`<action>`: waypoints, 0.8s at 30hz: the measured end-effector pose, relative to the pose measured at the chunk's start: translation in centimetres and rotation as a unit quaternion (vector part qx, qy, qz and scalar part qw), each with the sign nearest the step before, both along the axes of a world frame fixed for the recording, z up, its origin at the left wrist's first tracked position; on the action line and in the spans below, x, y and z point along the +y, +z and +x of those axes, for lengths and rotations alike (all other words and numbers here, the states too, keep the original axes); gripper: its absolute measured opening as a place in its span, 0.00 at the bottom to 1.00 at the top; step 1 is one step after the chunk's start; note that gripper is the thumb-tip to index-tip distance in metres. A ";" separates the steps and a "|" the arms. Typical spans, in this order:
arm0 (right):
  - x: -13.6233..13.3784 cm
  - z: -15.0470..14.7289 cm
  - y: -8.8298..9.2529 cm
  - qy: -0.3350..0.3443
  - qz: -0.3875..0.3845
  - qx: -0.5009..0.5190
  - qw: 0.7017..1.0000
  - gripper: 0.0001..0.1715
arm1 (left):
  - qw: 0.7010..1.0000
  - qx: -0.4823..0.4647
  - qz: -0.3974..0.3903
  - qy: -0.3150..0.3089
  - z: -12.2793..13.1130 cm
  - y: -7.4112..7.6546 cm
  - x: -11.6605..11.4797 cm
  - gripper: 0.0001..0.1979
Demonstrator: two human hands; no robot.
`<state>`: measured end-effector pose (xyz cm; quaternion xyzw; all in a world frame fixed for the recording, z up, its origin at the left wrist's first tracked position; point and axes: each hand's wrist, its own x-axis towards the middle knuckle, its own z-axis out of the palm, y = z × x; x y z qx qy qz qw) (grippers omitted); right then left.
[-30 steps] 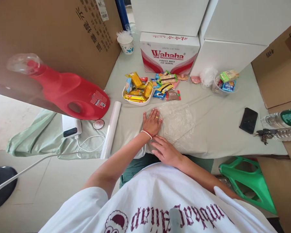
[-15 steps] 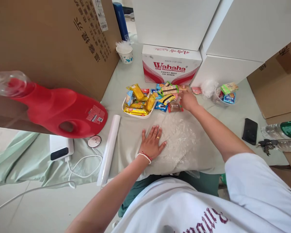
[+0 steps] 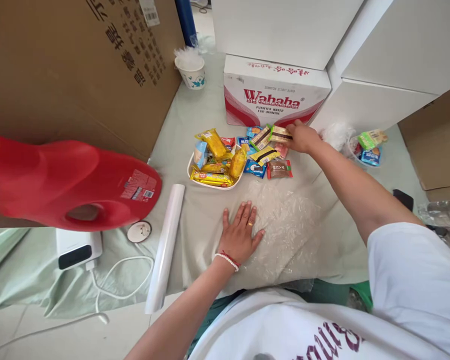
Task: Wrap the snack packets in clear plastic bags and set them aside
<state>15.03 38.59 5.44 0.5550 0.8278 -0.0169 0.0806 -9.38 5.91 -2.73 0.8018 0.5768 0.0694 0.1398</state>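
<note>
Snacks [image 3: 265,155] lay in a loose heap on the desk [image 3: 206,215], just in front of the Wahaha box [image 3: 277,102] — and right there, at the heap's right end, was the right hand [image 3: 300,136]! Its fingertips met the end of a green-edged bar [image 3: 279,134]; whether they pinched it or merely touched it, I could not tell, with the fingers partly hidden. Down front, the left hand [image 3: 240,232] lay palm down, fingers and thumb spread wide, ring [image 3: 250,224] and bracelet [image 3: 227,259] on show, at the left edge of the crumpled clear plastic [image 3: 288,230]. On the heap's near side sat a blue packet [image 3: 255,168] and, just beside it, a brown packet [image 3: 279,169]. Close by on the left stood the white tray [image 3: 225,187], piled with mostly yellow packs [image 3: 213,178]. Farther left came the white roll [image 3: 165,247], lying slantwise, then the big red jug [image 3: 112,170], with the power bank [image 3: 75,248] near it. Well over to the right, a clear tub [image 3: 356,159] held more packs — blue and green among them.
</note>
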 end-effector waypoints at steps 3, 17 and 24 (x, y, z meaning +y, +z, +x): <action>1.4 -2.4 0.1 0.095 0.007 0.035 0.995 0.29 | 1.000 0.018 0.011 0.002 0.1 0.0 0.0 0.36; -4.6 -1.8 4.2 -0.046 0.061 0.085 0.993 0.30 | 1.000 0.020 0.005 0.015 0.8 -0.2 -0.2 0.36; -24.7 2.8 2.9 -0.088 -0.243 0.112 0.959 0.19 | 0.998 -0.002 -0.005 0.065 4.4 -0.4 -2.0 0.35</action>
